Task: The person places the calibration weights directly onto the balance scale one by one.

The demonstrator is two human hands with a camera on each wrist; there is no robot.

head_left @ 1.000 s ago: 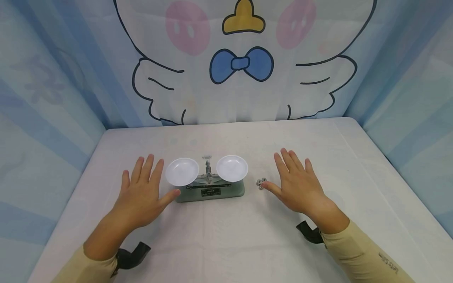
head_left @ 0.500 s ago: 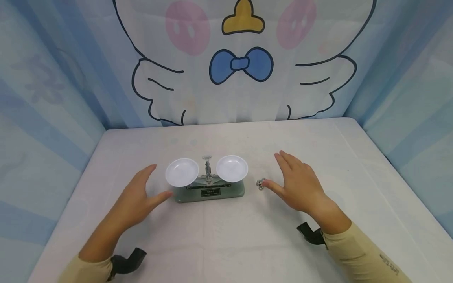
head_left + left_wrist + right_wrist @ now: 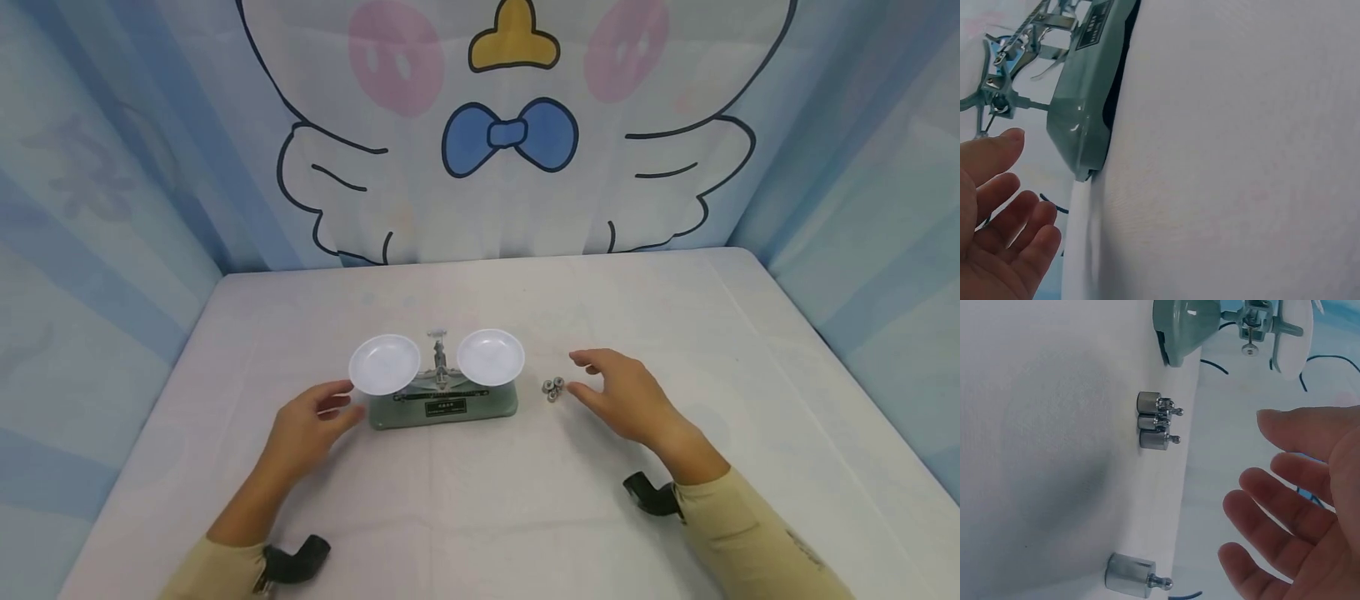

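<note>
A green balance scale (image 3: 442, 408) stands on the table with a white pan (image 3: 386, 365) on its left and another white pan (image 3: 491, 357) on its right. My left hand (image 3: 303, 427) is at the left end of the base, below the left pan, fingers loosely bent and holding nothing. To the right of the scale sits a cluster of small metal knobbed weights (image 3: 552, 388). My right hand (image 3: 633, 402) hovers just right of them, thumb and fingers apart, with nothing between them. A larger metal weight (image 3: 1130, 575) stands apart in the right wrist view, hidden in the head view.
A white cloth covers the table (image 3: 450, 525). A printed curtain (image 3: 510, 217) with a cartoon bow tie hangs behind it, and blue curtains flank both sides. Black wrist mounts (image 3: 296, 560) stick out from the sleeves.
Both hands, earlier spread flat with fingers straight, have bent their fingers. The left hand has drawn in to the scale's left end; the right has lowered slightly beside the weights. The scale has not moved.
</note>
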